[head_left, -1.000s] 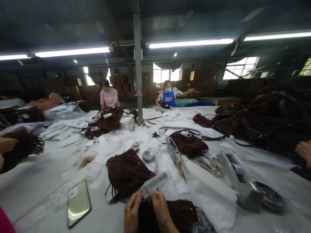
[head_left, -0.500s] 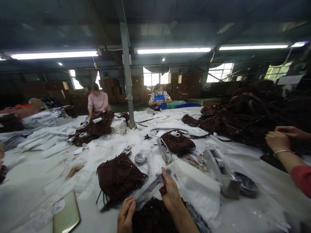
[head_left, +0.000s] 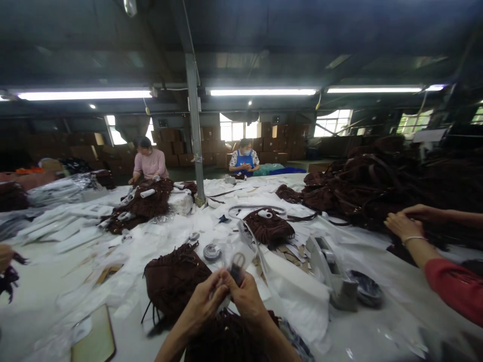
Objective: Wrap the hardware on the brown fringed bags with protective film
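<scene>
My left hand (head_left: 206,295) and my right hand (head_left: 247,296) are closed and meet in front of me. Between their fingertips is a dark strap in translucent plastic film (head_left: 237,267); its upper end looks like a pale loop, but it is blurred. Below my wrists lies a dark brown fringed bag (head_left: 226,339), partly covered by my arms. Another brown fringed bag (head_left: 171,276) rests just left of my hands. Beyond my fingers sits a small grey coil (head_left: 212,252) that looks like strap or tape.
Right of my hands are white sheets (head_left: 296,289), a grey tape dispenser (head_left: 334,276) and a dark roll (head_left: 366,289). A phone (head_left: 94,337) lies front left. A co-worker's red sleeve (head_left: 453,286) reaches in beside a heap of brown bags (head_left: 362,186). A metal post (head_left: 195,130) rises from the table.
My hands were apart with the film-covered strap stretched between them; now they have come together, bunching it upright. The view has tilted slightly up and turned right.
</scene>
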The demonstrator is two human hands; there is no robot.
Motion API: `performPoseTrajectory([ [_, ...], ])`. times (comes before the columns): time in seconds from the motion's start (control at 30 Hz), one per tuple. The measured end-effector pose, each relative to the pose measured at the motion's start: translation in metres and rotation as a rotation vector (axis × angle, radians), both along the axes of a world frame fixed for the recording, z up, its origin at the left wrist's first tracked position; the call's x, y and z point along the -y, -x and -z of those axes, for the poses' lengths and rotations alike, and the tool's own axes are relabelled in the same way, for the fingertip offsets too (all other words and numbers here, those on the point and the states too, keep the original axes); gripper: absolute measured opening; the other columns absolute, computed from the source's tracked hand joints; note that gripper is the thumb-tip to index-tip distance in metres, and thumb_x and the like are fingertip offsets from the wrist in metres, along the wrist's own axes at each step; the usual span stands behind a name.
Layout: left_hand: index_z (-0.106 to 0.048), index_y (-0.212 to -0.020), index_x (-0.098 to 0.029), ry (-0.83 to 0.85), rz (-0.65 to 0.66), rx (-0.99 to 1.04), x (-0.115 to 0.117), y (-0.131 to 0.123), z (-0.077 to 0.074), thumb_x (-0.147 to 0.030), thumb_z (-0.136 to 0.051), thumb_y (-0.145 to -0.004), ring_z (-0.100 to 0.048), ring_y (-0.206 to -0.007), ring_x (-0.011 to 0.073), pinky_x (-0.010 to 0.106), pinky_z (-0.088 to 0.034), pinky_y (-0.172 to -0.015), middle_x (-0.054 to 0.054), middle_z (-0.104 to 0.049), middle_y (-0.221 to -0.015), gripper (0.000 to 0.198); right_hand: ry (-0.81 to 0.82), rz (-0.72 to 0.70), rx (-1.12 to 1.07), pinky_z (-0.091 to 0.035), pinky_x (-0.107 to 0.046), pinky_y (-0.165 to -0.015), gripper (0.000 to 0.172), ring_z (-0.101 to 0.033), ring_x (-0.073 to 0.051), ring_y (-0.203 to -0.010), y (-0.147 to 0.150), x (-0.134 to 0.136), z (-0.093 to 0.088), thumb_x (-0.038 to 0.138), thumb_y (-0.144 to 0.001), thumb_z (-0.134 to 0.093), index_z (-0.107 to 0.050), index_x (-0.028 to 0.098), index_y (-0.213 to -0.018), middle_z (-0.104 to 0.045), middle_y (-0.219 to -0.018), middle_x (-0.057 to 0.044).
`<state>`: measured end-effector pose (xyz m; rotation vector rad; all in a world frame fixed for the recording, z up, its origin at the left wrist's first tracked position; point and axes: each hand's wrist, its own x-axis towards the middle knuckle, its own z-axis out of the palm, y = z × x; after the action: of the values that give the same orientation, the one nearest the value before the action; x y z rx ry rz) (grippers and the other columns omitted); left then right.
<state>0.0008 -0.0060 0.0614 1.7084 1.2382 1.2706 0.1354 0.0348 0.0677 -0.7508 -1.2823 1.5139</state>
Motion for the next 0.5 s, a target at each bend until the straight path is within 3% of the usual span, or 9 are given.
performPoseTrajectory([
  [0.07,-0.063,-0.09,-0.014,0.084,0.107,0.007,-0.002,-0.009,-0.001,-0.051,-0.047,-0.087,-0.052,-0.072,0.0161,0.024,-0.043,-0.067,0.003,-0.058,-0.075,0.041,0.027,0.028,0.005,-0.028,-0.018,-0.037,0.044,-0.038,-0.005,-0.038,-0.003,-0.001,0.001,0.055,-0.071,-0.069,-0.055,0.014,-0.063,-0.049,-0.048,0.005],
  [0.13,-0.057,-0.075,-0.014,0.135,0.096,0.029,0.001,-0.011,0.005,-0.051,-0.046,-0.087,-0.039,-0.057,0.0099,0.02,-0.033,-0.052,-0.002,-0.044,-0.062,0.041,0.081,0.099,-0.022,-0.021,-0.018,-0.033,0.045,-0.031,-0.004,-0.033,-0.016,-0.009,0.0,0.057,-0.071,-0.068,-0.05,0.016,-0.061,-0.041,-0.042,0.008],
  [0.27,-0.045,-0.067,-0.016,0.191,0.023,0.064,0.004,0.001,0.014,-0.052,-0.049,-0.085,-0.024,-0.051,0.0069,0.02,-0.018,-0.045,-0.007,-0.028,-0.056,0.04,0.08,0.341,-0.123,-0.025,-0.017,-0.035,0.042,-0.035,-0.004,-0.039,-0.058,-0.033,-0.008,0.054,-0.07,-0.067,-0.055,0.014,-0.071,-0.052,-0.055,0.003],
  [0.33,-0.044,-0.067,-0.017,0.207,-0.028,0.072,0.002,0.008,0.014,-0.053,-0.049,-0.085,-0.022,-0.049,0.0065,0.021,-0.015,-0.044,-0.007,-0.027,-0.055,0.041,-0.078,0.442,-0.002,-0.033,-0.018,-0.039,0.035,-0.042,-0.007,-0.045,-0.073,-0.036,-0.013,0.047,-0.075,-0.063,-0.06,0.013,-0.085,-0.058,-0.065,-0.001],
  [0.4,-0.043,-0.067,-0.017,0.211,-0.047,0.066,-0.003,0.01,0.011,-0.054,-0.05,-0.083,-0.022,-0.048,0.0065,0.021,-0.015,-0.044,-0.007,-0.028,-0.054,0.041,-0.362,0.419,0.262,-0.044,-0.023,-0.05,0.031,-0.053,-0.012,-0.056,-0.076,-0.028,-0.014,0.034,-0.081,-0.059,-0.06,0.016,-0.106,-0.062,-0.078,-0.004],
  [0.5,-0.043,-0.066,-0.017,0.204,0.009,0.053,-0.009,0.001,0.005,-0.054,-0.05,-0.083,-0.022,-0.049,0.0067,0.021,-0.016,-0.045,-0.007,-0.028,-0.055,0.041,-0.793,0.317,0.716,-0.05,-0.036,-0.079,0.057,-0.059,-0.024,-0.094,-0.061,-0.008,-0.005,0.015,-0.075,-0.061,-0.048,0.023,-0.13,-0.059,-0.112,-0.011],
])
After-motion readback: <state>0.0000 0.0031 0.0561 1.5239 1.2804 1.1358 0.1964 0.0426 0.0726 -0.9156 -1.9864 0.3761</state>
